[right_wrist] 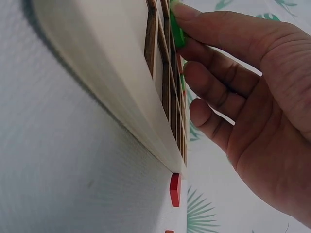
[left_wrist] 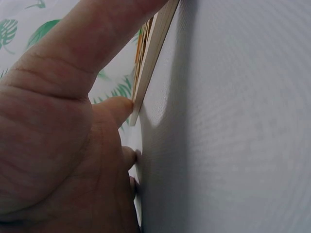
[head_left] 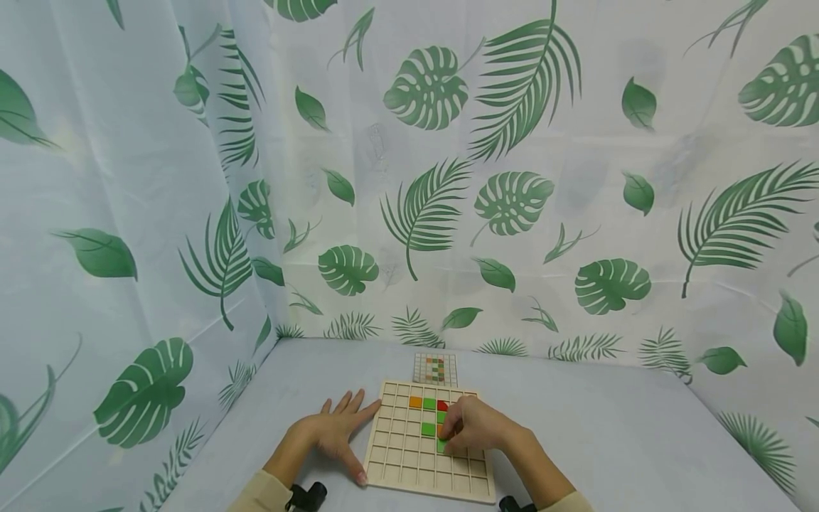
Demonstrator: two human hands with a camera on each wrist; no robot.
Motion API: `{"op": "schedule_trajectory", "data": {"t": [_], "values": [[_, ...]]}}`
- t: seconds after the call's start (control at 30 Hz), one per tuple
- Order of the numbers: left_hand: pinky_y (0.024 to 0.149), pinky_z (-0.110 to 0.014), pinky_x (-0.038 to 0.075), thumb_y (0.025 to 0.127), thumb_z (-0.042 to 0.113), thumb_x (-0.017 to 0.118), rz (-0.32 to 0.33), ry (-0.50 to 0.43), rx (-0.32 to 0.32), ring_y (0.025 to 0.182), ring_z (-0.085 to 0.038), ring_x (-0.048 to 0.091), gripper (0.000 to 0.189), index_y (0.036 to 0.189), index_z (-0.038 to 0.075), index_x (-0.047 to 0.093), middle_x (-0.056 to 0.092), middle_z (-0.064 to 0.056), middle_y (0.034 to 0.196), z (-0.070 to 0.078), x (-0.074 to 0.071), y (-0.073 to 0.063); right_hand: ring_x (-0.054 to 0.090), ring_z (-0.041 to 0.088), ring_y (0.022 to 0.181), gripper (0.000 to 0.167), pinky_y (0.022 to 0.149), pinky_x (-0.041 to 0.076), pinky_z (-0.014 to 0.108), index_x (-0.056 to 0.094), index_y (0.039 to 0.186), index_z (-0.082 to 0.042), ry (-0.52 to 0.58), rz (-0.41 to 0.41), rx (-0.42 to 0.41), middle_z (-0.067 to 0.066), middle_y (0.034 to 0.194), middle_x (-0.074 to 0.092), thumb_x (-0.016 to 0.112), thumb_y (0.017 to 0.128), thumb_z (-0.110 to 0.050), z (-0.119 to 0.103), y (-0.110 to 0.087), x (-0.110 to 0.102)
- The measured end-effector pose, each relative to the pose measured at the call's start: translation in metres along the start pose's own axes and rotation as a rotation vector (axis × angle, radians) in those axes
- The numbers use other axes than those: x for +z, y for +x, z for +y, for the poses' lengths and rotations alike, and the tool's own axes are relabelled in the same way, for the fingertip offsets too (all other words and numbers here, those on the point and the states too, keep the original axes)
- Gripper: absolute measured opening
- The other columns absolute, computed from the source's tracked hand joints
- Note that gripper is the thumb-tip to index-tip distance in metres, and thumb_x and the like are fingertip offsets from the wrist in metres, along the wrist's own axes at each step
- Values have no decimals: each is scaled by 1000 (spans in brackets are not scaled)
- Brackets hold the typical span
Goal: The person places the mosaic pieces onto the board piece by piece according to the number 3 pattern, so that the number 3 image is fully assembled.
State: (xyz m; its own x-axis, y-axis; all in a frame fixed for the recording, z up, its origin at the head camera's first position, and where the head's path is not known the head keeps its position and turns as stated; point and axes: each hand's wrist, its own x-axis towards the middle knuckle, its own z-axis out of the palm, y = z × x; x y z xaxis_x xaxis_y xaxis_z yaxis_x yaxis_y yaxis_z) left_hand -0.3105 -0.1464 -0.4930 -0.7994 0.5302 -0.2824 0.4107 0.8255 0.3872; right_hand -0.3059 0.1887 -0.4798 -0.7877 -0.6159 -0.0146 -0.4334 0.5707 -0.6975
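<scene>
Closest to my left-wrist feed, the left hand (left_wrist: 63,145) lies spread, fingers straight, gripping nothing; its thumb and index tip touch the left edge of the gridded wooden board (head_left: 393,455), I judge to stop it sliding. On my right-wrist feed, the right hand (right_wrist: 272,97) pinches a green tile (right_wrist: 177,31) between thumb and fingertip at the board, a narrow hold that seems suited to small cells. An orange tile (head_left: 415,402) sits in a cell towards the far edge. Just beyond lies a patterned card (head_left: 435,370), presumably placed for easy viewing. I see a red block (right_wrist: 175,189) close beside the board; the surface (head_left: 595,427) spreads wide rightward, while a leafy curtain (head_left: 358,220) bounds its back.
</scene>
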Motion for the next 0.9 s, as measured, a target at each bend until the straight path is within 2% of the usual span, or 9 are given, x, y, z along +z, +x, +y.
{"op": "schedule_trajectory", "data": {"t": [0.57,0.67,0.8,0.9], "values": [[123,-75,4,62,61,94,-5,4,-3,162,-42,0,134,168,34,17,5,-16,176,0,1,0,58,2,67,11,58,49,19,83,81,-13,-14,-12,-16,-4,81,75,91,77,-7,0,-1,-1],[123,-74,5,62,62,94,-4,7,-7,162,-42,1,134,168,35,17,5,-16,176,0,1,1,59,2,67,9,60,50,20,83,83,-13,-26,-7,-43,-6,81,74,90,79,-11,2,-2,-3],[124,-74,4,62,63,94,-2,11,-7,162,-42,0,134,168,35,17,5,-16,176,-1,2,2,57,2,70,7,63,51,21,83,91,-13,-48,40,-72,-10,82,72,86,86,-16,7,-3,-10],[124,-74,4,62,63,94,-1,15,-7,162,-42,0,134,168,35,16,4,-16,176,-1,1,2,56,5,72,15,63,50,22,82,102,-10,-54,106,-54,-8,86,71,83,89,-18,8,-5,-17]]}}
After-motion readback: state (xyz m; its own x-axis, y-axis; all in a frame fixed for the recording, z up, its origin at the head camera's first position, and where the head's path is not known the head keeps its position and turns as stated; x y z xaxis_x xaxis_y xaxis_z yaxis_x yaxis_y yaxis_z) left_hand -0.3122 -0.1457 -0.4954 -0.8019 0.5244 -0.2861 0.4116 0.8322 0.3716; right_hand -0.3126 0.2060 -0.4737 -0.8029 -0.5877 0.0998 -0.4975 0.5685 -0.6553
